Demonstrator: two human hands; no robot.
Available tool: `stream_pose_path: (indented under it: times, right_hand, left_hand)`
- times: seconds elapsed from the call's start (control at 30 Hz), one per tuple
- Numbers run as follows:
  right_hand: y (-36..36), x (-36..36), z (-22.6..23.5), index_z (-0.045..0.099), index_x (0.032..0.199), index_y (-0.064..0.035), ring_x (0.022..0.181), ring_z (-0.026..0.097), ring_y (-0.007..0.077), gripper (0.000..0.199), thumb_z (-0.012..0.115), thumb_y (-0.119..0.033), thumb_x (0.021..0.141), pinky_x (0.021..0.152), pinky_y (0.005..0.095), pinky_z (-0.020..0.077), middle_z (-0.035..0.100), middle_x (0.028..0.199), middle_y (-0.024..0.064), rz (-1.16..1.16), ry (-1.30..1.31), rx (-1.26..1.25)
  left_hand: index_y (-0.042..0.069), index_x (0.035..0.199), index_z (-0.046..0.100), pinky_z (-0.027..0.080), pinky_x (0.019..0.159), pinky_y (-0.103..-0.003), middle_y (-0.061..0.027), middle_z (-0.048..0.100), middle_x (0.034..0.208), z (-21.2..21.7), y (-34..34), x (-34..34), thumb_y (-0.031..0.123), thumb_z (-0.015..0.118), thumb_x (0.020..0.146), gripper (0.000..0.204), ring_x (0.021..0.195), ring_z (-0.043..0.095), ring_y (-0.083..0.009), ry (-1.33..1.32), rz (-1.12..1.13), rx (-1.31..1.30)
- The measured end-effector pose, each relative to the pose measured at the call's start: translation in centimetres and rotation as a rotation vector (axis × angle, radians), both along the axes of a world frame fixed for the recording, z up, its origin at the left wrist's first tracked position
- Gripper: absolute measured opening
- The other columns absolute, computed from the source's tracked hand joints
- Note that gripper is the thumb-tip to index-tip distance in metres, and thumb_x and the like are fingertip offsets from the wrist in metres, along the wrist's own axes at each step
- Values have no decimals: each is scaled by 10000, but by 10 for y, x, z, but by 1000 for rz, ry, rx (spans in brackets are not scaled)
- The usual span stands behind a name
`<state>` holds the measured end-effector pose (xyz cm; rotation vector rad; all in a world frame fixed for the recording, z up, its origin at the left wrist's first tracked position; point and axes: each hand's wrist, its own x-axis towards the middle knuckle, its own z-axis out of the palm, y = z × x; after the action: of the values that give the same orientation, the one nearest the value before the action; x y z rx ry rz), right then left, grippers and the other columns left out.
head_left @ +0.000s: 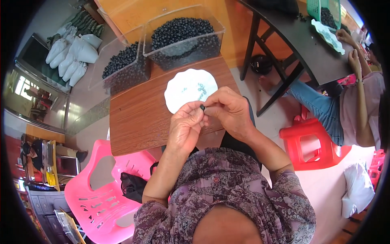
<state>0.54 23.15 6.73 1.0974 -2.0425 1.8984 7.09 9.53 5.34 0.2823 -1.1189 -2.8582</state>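
Note:
My left hand and my right hand meet over the near edge of a white scalloped plate. Between their fingertips is a small black piece, pinched from both sides; its exact kind is too small to make out. Tiny teal bits or marks show on the plate, which rests on a brown wooden table. At the table's far side, two clear plastic bins hold heaps of similar small, roundish black pieces. The left bin is less full than the right bin.
To my left stands a pink plastic chair with a black bag on it. White sacks are piled at the far left. At right, another person sits at a dark table beside a red stool.

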Motion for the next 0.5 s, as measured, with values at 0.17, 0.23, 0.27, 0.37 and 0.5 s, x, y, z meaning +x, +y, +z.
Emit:
stream_pose_path:
  times: [0.17, 0.23, 0.27, 0.37, 0.5]
  right_hand:
    - [2, 2, 2, 631, 787, -34, 680, 549, 223, 174, 648, 33, 628, 597, 295, 431, 574, 760, 68, -84, 286, 46]
    - [0, 7, 5, 646, 812, -43, 679, 535, 236, 214, 630, 23, 609, 584, 312, 422, 578, 774, 69, -192, 510, 112]
    - [-3, 7, 5, 656, 846, -42, 679, 521, 228, 248, 615, 16, 608, 572, 307, 412, 584, 792, 59, -220, 585, 103]
    - [-10, 3, -7, 642, 912, -32, 723, 503, 241, 316, 616, -55, 598, 624, 340, 405, 556, 856, 74, -267, 610, 133]
    - [-12, -21, -16, 645, 919, -27, 730, 504, 241, 321, 609, -44, 601, 627, 338, 403, 561, 864, 76, -205, 537, 152]
  left_hand:
    - [-33, 1022, 543, 472, 688, -289, -103, 602, 888, -7, -1, 6, 5, 563, 842, 185, 739, 566, -184, -6, -58, 50]
    - [-33, 1023, 543, 472, 692, -292, -103, 603, 894, -6, -3, 4, 6, 562, 843, 185, 748, 564, -183, 0, -48, 71]
    - [-33, 1024, 543, 473, 696, -296, -104, 603, 899, -6, -4, 3, 6, 561, 844, 185, 756, 562, -182, -12, -34, 94]
    - [-32, 1033, 545, 472, 709, -298, -94, 604, 914, -7, -8, -7, 21, 560, 851, 190, 767, 559, -178, -24, -32, 88]
    - [-28, 1030, 554, 470, 705, -300, -89, 601, 930, -11, -12, -31, 42, 558, 860, 185, 766, 557, -171, -71, -20, 68]
